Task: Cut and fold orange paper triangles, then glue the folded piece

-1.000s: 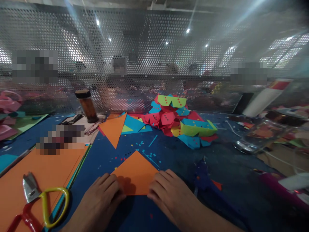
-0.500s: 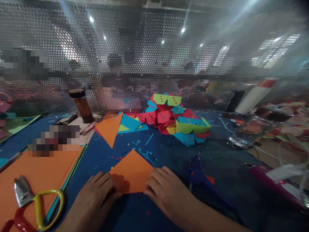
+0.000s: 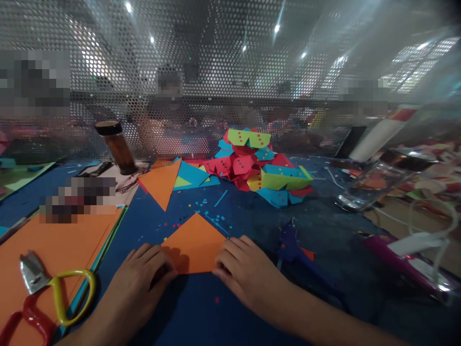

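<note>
My left hand (image 3: 149, 270) and right hand (image 3: 245, 270), fingers curled together, pinch the near corners of the orange paper (image 3: 196, 242) between them on the blue table (image 3: 190, 312). Blue scraps (image 3: 221, 198) lie just beyond; scissors (image 3: 57, 300) (one handle yellow, one red) sit left, a blue glue gun (image 3: 289, 247) right.

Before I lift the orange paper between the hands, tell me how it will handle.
The paper will probably be light, since it looks thin. It should bend easily yet hold some shape, as its visible edges run straight. Pushed, it may slide over the table unless the left hand and right hand steady it.
</note>
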A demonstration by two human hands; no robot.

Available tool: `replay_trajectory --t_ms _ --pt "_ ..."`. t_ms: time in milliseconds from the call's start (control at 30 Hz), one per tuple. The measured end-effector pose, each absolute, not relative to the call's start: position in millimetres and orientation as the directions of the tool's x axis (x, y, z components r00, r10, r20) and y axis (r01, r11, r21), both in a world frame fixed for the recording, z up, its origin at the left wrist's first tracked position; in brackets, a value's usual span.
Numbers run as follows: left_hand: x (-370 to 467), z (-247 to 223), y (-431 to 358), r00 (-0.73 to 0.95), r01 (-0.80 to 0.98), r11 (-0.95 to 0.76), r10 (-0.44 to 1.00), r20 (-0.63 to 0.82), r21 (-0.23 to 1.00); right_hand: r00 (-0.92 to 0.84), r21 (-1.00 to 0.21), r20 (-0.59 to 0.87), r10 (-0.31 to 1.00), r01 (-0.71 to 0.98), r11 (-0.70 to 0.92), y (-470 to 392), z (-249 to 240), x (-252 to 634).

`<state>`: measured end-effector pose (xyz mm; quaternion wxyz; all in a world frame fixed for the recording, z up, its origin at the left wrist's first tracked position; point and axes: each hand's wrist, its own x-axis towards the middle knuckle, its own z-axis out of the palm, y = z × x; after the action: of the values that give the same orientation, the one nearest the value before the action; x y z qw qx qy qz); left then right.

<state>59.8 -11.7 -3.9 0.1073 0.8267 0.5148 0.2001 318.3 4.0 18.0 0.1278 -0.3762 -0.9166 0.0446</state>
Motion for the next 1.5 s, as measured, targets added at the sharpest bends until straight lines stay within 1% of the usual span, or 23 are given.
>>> replay_trajectory --t_ms 133,333,433,600,800,1000,1267,1367,1500 --pt "59.5 -3.9 -11.3 0.373 0.825 -0.429 0.903 0.215 0.368 -0.668 -0.2 0.187 0.72 0.692 0.694 4.3 17.5 317.6" --pt "60.3 -2.8 -10.2 0.364 0.837 -0.415 0.909 0.203 0.357 -0.63 -0.255 0.208 0.748 0.704 0.663 5.3 20.2 315.8" --pt "59.5 -3.5 -9.4 0.343 0.849 -0.394 0.918 0.2 0.352 -0.617 -0.26 0.209 0.758 0.712 0.652 5.5 20.2 314.8" --pt "59.8 -4.1 -8.4 0.338 0.843 -0.395 0.917 0.211 0.365 -0.598 -0.254 0.187 0.779 0.737 0.626 5.6 20.3 314.1" --pt "60.2 -3.8 -9.0 0.345 0.835 -0.393 0.919 0.19 0.385 -0.549 -0.304 0.154 0.822 0.765 0.568 7.8 20.9 313.4" --pt "59.9 -2.0 -10.5 0.359 0.819 -0.408 0.913 0.196 0.402 -0.537 -0.307 0.133 0.833 0.777 0.55 7.9 20.1 313.6" --pt "59.1 -2.1 -9.8 0.364 0.818 -0.407 0.914 0.181 0.406 -0.545 -0.295 0.158 0.823 0.77 0.566 8.9 17.5 315.0" --pt "58.0 -5.4 -9.7 0.397 0.803 -0.454 0.891 0.222 0.387 -0.543 -0.31 0.163 0.824 0.764 0.565 8.8 16.3 315.0" --pt "59.6 -7.7 -10.8 0.486 0.732 -0.578 0.814 0.318 0.36 -0.541 -0.315 0.143 0.829 0.769 0.556 8.7 17.7 314.6"
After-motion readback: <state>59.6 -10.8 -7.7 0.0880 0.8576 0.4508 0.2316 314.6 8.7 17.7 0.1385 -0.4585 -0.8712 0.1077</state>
